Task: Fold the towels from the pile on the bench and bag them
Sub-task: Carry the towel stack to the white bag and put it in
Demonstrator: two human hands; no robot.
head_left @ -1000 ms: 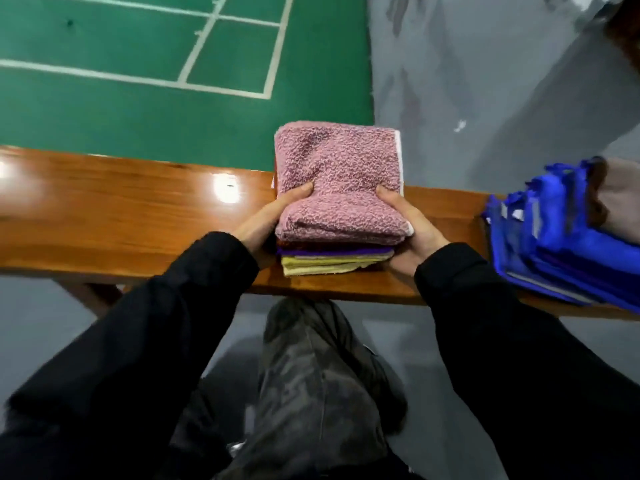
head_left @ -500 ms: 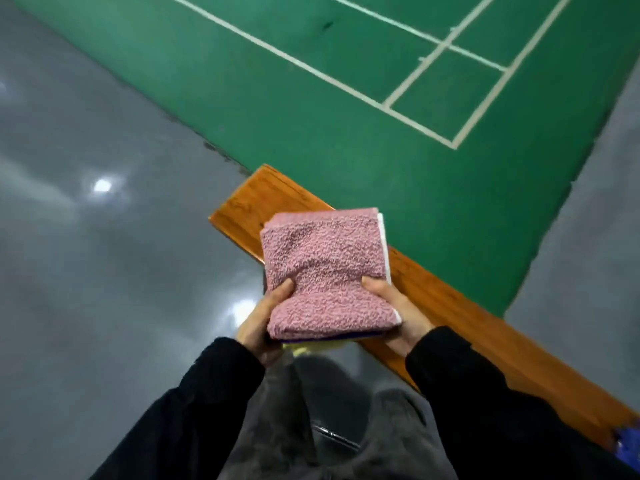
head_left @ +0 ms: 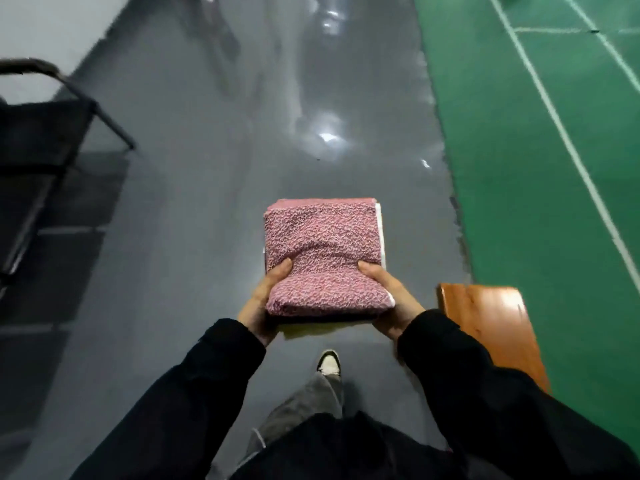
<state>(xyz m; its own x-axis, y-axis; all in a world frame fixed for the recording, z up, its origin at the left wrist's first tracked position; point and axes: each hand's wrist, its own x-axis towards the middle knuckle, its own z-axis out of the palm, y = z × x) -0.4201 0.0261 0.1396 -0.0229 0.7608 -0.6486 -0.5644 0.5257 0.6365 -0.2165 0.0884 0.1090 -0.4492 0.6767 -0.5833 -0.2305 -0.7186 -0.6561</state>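
— What are the hands doing?
— The left hand (head_left: 260, 308) grips the left side of a stack of folded towels (head_left: 323, 261), thumb pressed on top and the other fingers curled out of sight underneath. The right hand (head_left: 391, 299) does the same on the right side, thumb on top, fingers tucked below.

— What is in the stack?
— A nubbly pink towel (head_left: 322, 247) lies on top. A white edge shows along its right side, and a yellow towel (head_left: 311, 330) peeks out at the bottom, near the wrists. The layers between are too dark to tell apart.

— Where is the stack?
— Held in the air in front of the body, over the grey floor (head_left: 194, 209), touching nothing but the hands. Black sleeves run back from both wrists.

— And the tabletop?
— Its wooden end (head_left: 491, 327) shows to the right, just beside the right forearm, apart from the towels.

— Anything else around?
— A shoe (head_left: 329, 362) and a trouser leg stand on the floor below the stack. A green court (head_left: 540, 168) with white lines lies on the right. A dark metal-framed thing (head_left: 41, 140), blurred, is at the far left.
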